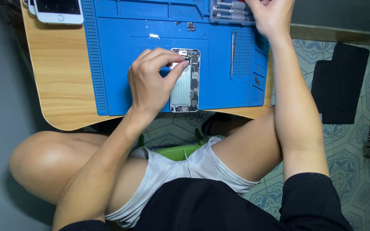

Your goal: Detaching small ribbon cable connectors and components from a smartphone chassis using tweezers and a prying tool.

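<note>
Mid-disassembly: left hand [150, 83] fingers pinched together over opened phone [185, 80]; right hand [270, 15] at screwdriver set [230, 10] beyond phone, grip unclear. Next probably needs a driver.

2 phones [185, 81], 1 mat [112, 47], 2 hands [150, 83].

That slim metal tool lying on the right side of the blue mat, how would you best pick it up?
Probably pinch the tool across its thin shaft near the middle, coming straight down from above. It lies flat and lengthwise on the ribbed part of the mat, so only its narrow sides offer a grip. The right hand is nearest; the left hand is over the opened phone.
</note>
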